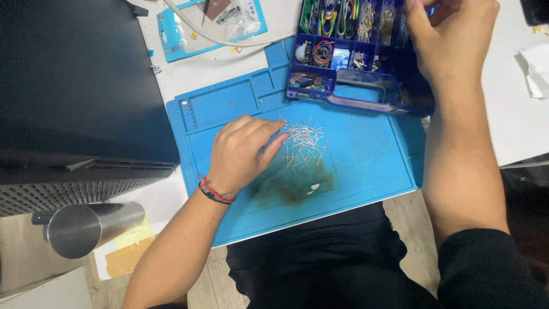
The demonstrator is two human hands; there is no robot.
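Our left hand (243, 153) flat, fingers spread on one heap of thin metal component leads (302, 143), uncountable here, one blue silicone work mat (372, 166), our right hand (452, 40) curled into one dark blue plastic compartment box (354, 63), its grip unclear.

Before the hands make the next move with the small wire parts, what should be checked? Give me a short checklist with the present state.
1. Left hand fingertips on the pile of wire parts: ok.
2. Pile lies fully on the blue mat: ok.
3. Organizer box open, compartments visible: ok.
4. Right hand at the box; what it holds: cannot tell.
5. Mat clean beside the pile: not ok, a dark stain.
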